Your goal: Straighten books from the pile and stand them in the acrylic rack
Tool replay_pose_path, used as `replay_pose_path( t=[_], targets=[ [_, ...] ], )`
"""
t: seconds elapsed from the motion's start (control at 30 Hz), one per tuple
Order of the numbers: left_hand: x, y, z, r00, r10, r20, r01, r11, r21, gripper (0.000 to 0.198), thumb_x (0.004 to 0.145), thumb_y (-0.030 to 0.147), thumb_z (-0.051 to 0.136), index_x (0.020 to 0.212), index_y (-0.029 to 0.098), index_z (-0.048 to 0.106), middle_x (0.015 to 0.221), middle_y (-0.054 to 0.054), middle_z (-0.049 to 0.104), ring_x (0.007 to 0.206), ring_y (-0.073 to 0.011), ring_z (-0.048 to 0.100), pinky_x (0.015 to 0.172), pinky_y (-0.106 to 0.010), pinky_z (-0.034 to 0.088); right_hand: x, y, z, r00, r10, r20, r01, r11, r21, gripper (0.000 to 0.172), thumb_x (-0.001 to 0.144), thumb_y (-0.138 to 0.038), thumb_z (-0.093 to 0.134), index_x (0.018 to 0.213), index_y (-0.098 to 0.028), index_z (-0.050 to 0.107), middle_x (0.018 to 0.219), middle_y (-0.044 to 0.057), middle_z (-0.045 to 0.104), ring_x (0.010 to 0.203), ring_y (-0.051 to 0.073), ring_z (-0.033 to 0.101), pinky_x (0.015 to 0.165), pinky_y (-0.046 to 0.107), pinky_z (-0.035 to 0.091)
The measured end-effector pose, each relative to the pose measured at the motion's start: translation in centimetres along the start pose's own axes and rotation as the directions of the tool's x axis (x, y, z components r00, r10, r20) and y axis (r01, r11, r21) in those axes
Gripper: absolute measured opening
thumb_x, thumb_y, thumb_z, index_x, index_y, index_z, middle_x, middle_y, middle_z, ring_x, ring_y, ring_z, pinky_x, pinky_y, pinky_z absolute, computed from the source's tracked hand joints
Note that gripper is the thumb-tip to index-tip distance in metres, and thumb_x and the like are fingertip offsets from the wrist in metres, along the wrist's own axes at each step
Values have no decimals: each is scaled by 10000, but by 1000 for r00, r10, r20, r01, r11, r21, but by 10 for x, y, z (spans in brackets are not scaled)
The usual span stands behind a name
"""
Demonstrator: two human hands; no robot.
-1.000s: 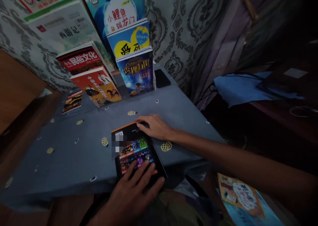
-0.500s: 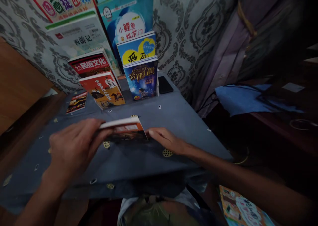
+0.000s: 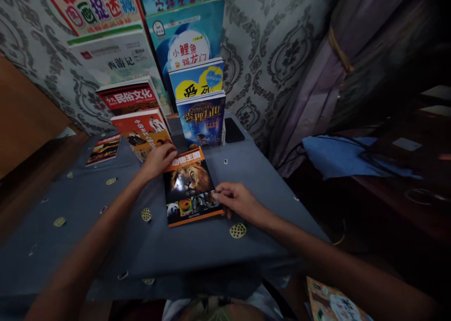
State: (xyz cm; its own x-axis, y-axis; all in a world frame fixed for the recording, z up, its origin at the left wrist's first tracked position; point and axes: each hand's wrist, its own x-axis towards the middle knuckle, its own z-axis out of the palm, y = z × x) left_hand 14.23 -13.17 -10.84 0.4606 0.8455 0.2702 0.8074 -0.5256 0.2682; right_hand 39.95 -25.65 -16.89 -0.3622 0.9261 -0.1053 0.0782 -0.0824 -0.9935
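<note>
A book with a lion on its black and orange cover (image 3: 190,182) lies face up, low over the table or on it; which one I cannot tell. My left hand (image 3: 160,160) is closed at the book's upper left corner, its fingertips partly hidden. At the lower right edge, my right hand (image 3: 237,201) pinches the book between thumb and fingers. Just beyond stand an orange-and-red book (image 3: 146,133) and a dark blue book (image 3: 201,119), both propped upright in the front of two rows.
Taller books, among them a blue one (image 3: 207,25) and a pale green one (image 3: 123,53), stand against the patterned wall covering. A black phone (image 3: 234,129) lies at the right, a small dark book (image 3: 104,149) at the left. Another book (image 3: 327,300) is below the table's edge.
The lion book has gone from tilted nearly edge-on to lying face up. My left hand has moved forward and right to its top corner; my right hand stays at its right edge.
</note>
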Motion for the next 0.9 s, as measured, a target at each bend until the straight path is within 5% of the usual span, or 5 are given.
replay_pose_path(
  t=[0.27,0.43,0.57,0.67,0.9],
  targets=[
    [-69,5,42,999,28,-40,-17,968,250,286,1016,282,409,1179,190,625,1198,-114,667,1087,-254,625,965,-416,497,7,-4,-6,995,100,9,-96,975,-200,282,789,-481,630,702,-228,542,491,-52,566,401,126,537,401,229,409],
    [-82,-1,51,995,-1,-101,22,979,204,341,1018,256,400,1296,182,582,1352,-110,639,1221,-250,618,1035,-418,501,15,-19,-3,976,-168,-136,12,668,-745,200,876,-296,581,691,-231,618,588,14,654,541,177,614,523,272,388],
    [-81,-1,52,996,-11,-86,30,974,223,337,1015,244,408,1291,167,586,1354,-125,642,1212,-263,632,1021,-429,511,35,-29,22,929,-362,75,271,528,-805,220,968,-245,470,966,-220,688,923,75,759,829,225,708,741,321,509],
    [-80,1,49,998,5,-68,13,966,260,330,1009,219,415,1285,161,586,1347,-142,643,1208,-272,636,992,-432,519,60,-30,46,868,-434,241,446,469,-762,354,953,-135,423,1246,-173,619,1270,140,688,1185,248,637,1017,403,488],
    [-80,0,46,1000,27,-11,-23,955,295,312,968,139,438,1221,116,619,1259,-168,682,1158,-276,659,977,-431,520,104,-17,66,876,-364,315,462,451,-764,549,968,-161,437,1513,-115,383,1537,181,472,1439,252,433,1188,468,379]
  ],
)
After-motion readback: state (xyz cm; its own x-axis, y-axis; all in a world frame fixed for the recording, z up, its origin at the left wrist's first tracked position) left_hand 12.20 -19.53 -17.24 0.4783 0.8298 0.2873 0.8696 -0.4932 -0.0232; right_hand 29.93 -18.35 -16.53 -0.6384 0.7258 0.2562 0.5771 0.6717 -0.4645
